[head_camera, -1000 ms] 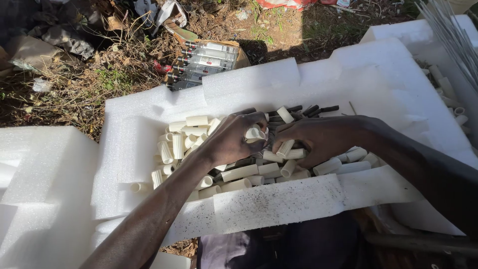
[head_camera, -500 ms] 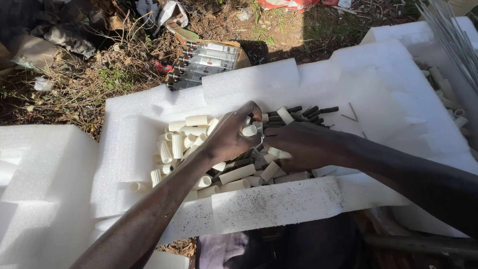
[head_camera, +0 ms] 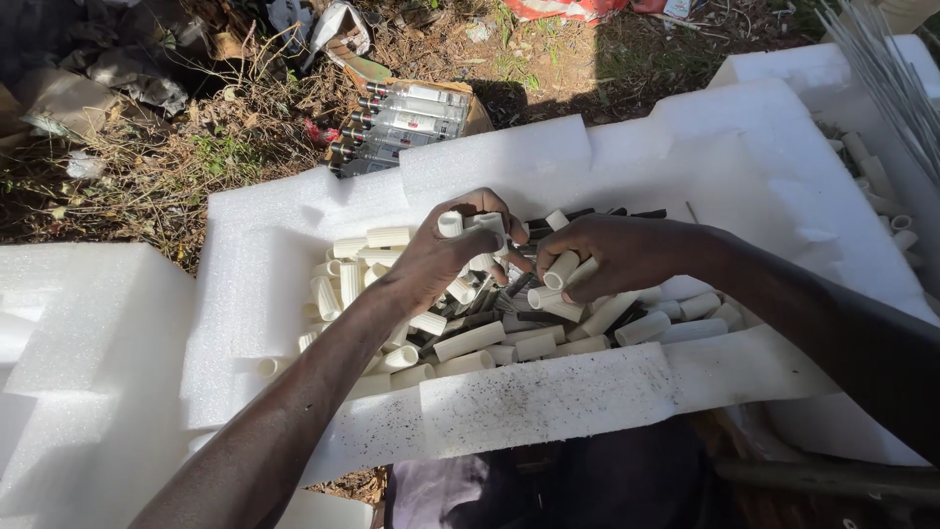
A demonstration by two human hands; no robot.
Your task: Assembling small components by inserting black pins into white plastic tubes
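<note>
A pile of short cream-coloured tubes (head_camera: 470,341), mixed with thin black sticks (head_camera: 490,315), lies in a hollow of a white foam sheet (head_camera: 509,162). My left hand (head_camera: 446,257) hovers over the pile, closed around a few of the cream tubes, their open ends showing between my fingers. My right hand (head_camera: 612,257) is just to its right, fingertips almost touching the left hand, gripping a couple of cream tubes.
A cardboard box of grey cartridges (head_camera: 401,122) sits on dry grass and litter beyond the foam. More foam blocks (head_camera: 88,353) lie at the left. Thin metal rods (head_camera: 896,88) and more tubes are at the right edge.
My right hand has lifted off the pile with tubes and moved up toward the left hand. The left hand rose slightly, still holding tubes.
</note>
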